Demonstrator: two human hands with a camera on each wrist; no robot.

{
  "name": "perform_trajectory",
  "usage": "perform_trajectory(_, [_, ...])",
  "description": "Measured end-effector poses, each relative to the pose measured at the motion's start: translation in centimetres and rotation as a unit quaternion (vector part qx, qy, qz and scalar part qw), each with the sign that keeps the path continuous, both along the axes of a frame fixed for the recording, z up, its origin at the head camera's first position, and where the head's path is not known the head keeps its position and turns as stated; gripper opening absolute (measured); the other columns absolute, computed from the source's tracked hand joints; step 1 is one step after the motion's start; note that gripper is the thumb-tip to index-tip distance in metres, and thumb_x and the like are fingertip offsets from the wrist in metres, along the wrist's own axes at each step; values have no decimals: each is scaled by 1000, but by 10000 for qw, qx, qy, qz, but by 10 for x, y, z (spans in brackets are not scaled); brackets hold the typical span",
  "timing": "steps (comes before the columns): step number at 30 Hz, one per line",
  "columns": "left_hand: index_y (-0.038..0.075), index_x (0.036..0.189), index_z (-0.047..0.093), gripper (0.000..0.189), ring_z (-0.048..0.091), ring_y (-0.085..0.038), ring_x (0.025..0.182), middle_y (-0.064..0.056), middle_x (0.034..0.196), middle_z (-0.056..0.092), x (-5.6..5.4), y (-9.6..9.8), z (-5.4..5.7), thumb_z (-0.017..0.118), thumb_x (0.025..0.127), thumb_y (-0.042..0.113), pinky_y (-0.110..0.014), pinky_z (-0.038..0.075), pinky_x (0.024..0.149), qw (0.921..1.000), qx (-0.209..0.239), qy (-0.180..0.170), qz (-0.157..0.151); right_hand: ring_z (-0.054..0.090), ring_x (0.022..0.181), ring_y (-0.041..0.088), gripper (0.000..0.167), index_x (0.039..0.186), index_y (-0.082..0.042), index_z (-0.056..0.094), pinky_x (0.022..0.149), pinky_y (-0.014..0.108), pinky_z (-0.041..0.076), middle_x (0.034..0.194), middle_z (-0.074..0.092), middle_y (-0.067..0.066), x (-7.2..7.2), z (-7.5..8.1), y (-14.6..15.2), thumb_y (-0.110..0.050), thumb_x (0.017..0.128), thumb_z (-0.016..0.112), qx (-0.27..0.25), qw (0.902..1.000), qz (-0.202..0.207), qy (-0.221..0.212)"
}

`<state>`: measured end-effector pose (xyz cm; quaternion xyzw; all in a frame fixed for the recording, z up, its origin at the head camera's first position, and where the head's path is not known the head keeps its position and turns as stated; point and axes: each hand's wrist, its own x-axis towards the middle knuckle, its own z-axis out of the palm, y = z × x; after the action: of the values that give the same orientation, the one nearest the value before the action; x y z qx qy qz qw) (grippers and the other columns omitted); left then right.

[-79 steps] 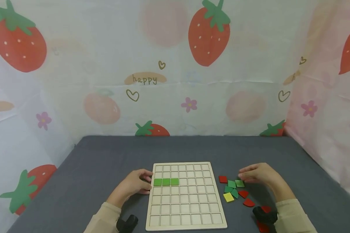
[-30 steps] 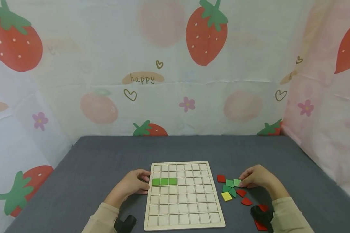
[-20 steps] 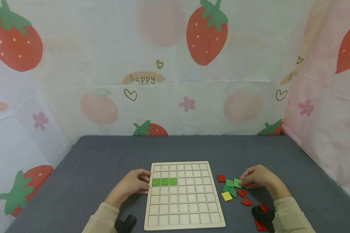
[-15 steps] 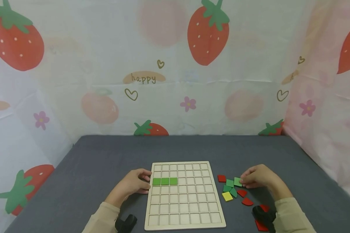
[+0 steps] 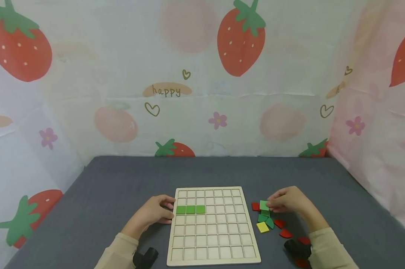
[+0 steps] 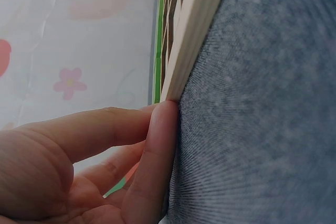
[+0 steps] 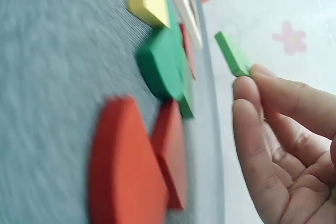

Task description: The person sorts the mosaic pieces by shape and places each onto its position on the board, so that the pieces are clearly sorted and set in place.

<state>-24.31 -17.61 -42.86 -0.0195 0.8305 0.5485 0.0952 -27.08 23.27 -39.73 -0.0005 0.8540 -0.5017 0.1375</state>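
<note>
A pale wooden grid board (image 5: 218, 263) lies on the dark cloth, with three green square tiles (image 5: 190, 209) side by side in its third row. My left hand (image 5: 154, 211) rests at the board's left edge, thumb and fingertips touching its side apart from each other, as the left wrist view also shows. My right hand (image 5: 291, 201) pinches a light green square tile (image 7: 232, 55) between thumb and fingers, raised above the pile. Under it sit darker green pieces (image 5: 263, 217), partly covered. A red square (image 5: 255, 206) and a yellow square (image 5: 262, 227) lie beside them.
Red curved pieces (image 5: 285, 233) lie below the right hand, and more red pieces (image 5: 303, 262) are partly hidden by the black wrist strap (image 5: 295, 248). A strawberry-print curtain (image 5: 242, 123) stands behind and beside the cloth-covered table (image 5: 128, 175).
The right hand has taken hold of the light green tile, lifted it off the table and moved it left over the pile. The left hand has stayed at the board's edge.
</note>
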Motion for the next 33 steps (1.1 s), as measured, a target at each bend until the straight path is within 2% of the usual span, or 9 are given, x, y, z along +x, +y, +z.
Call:
perform_trajectory(7, [-8, 129, 58, 50, 62, -19, 74, -16, 101, 56, 2, 0, 1, 69, 81, -11, -35, 61, 65, 10000, -5, 46, -3, 71, 70, 14, 20, 98, 6, 74, 69, 31, 63, 77, 73, 5, -3, -1, -24, -10, 86, 76, -123, 9999, -4, 39])
perform_trajectory(14, [-8, 128, 58, 49, 61, -20, 73, -17, 101, 56, 1, 0, 1, 70, 80, -12, -35, 61, 65, 10000, 16, 69, 11, 70, 67, 14, 18, 98, 7, 73, 67, 30, 63, 78, 74, 7, -7, 2, -49, -5, 86, 75, -277, 9995, 70, -163])
perform_trajectory(24, [-8, 129, 58, 49, 61, -20, 73, -16, 100, 56, 1, 0, 0, 70, 81, -11, -35, 61, 64, 10000, 42, 45, 21, 74, 71, 20, 15, 96, 4, 75, 69, 34, 63, 81, 75, 9, -12, 2, -78, -5, 84, 76, -446, 9978, 464, -186])
perform_trajectory(33, [-8, 129, 58, 50, 61, -19, 74, -16, 101, 56, 1, 0, 0, 70, 81, -11, -35, 61, 65, 10000, 23, 37, 14, 71, 63, 16, 13, 92, 2, 76, 65, 32, 63, 74, 74, 9, -15, 1, -101, -6, 82, 79, -400, 9974, 518, -307])
